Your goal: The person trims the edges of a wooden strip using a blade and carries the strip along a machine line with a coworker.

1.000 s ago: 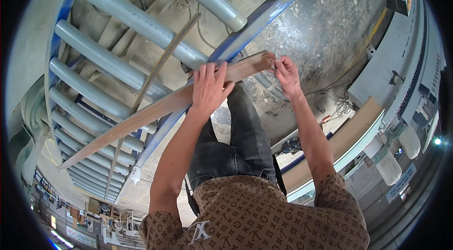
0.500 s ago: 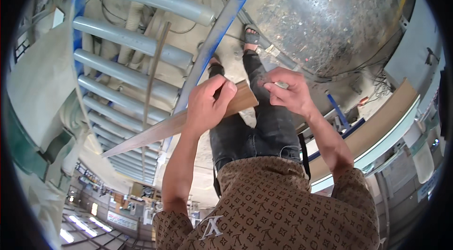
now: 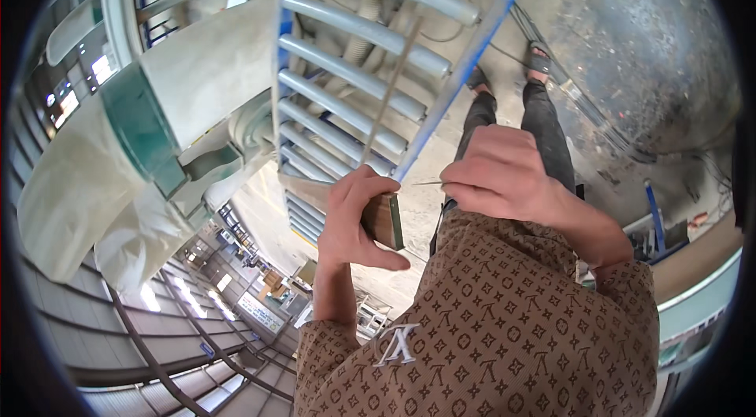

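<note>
A long wood-grain board (image 3: 383, 222) is gripped in my left hand (image 3: 344, 216), its narrow end with a dark edge turned toward the right. The fingers lie over the top of the board and the thumb stretches out below it. Beyond the hand, the rest of the board runs back toward the rollers. My right hand (image 3: 504, 174) is closed, a little to the right of the board's end and apart from it. A thin, pointed sliver (image 3: 427, 183) sticks out from its fingertips toward the board; its kind cannot be made out.
Ahead stands a roller conveyor with grey rollers (image 3: 378, 21) and a blue frame rail (image 3: 465, 63). A thin strip (image 3: 391, 90) lies across the rollers. Ribbed hoses (image 3: 364, 31) run beneath. Green-and-white machinery with a cloth bag (image 3: 87, 173) is at left; a blue bar (image 3: 655, 216) is at right.
My view has swung left. The board's end now faces right and toward me, and my left thumb has spread. My right hand has turned knuckles-up, showing the thin sliver.
</note>
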